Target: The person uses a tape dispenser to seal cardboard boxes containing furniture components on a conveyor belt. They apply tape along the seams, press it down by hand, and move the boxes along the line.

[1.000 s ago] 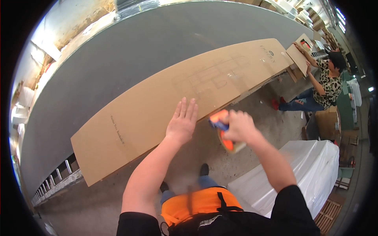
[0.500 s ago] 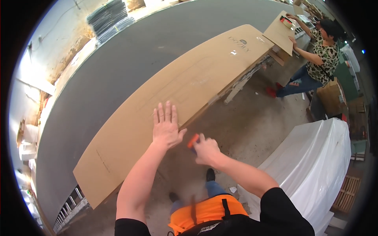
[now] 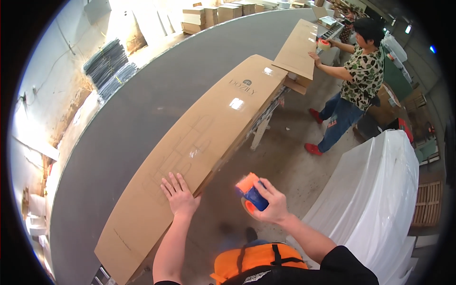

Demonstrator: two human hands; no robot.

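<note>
A long, flat brown cardboard carton (image 3: pixel 216 126) lies across the grey work table. My left hand (image 3: pixel 181 195) rests flat on its top by the near edge, fingers spread, thumb reaching over that edge. In my right hand (image 3: pixel 274 205) is a tape dispenser (image 3: pixel 257 197), blue with an orange front and a roll of tape below. I hold it in the air to the right of the carton, apart from it. Shiny strips of clear tape (image 3: pixel 236 103) show on the carton's top.
A co-worker (image 3: pixel 363 76) at the far right holds a tape roll (image 3: pixel 324 44) beside a second carton (image 3: pixel 297 50). The curved grey table (image 3: pixel 118 137) spans the left. A plastic-wrapped white stack (image 3: pixel 365 175) stands at my right; dark wrapped bundles (image 3: pixel 109 64) lie beyond the table.
My right hand has risen and turned, so the tape dispenser shows more fully. The left hand stays on the carton, nearer its edge. The view has shifted; the co-worker's tape roll is now off the carton top.
</note>
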